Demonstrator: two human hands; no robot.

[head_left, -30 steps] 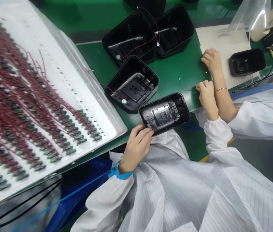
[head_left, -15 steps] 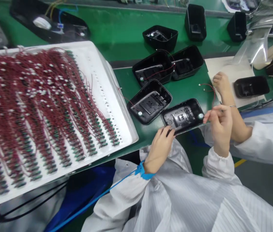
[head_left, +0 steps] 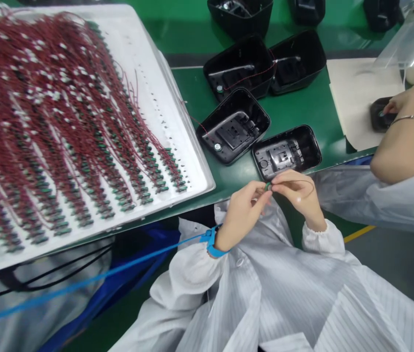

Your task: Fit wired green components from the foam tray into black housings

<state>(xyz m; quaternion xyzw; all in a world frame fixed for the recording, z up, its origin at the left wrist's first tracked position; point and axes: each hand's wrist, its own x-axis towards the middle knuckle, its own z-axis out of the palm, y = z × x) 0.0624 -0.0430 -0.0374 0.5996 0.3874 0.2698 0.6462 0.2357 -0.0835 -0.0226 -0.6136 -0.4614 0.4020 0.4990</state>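
Observation:
My left hand point(head_left: 242, 211) and my right hand point(head_left: 300, 194) meet at the table's front edge, both pinching a small green round part point(head_left: 267, 187) between their fingertips. A thin wire loops from that part over my right hand. Just beyond the fingers lies an open black housing point(head_left: 284, 155) with moulded ribs inside. Left of it, a second black housing point(head_left: 233, 128) holds a small white disc near its lower corner. A blue strap circles my left wrist.
A white foam tray point(head_left: 188, 161) with rows of red-wired parts fills the left. More black housings point(head_left: 298, 61) stand behind. At the right, a co-worker's hand point(head_left: 408, 105) reaches into a housing over a pale sheet point(head_left: 352, 98).
My left hand has left the housing and my right hand has come left to meet it at the small part. The co-worker's hand has moved right onto a housing. The view has shifted.

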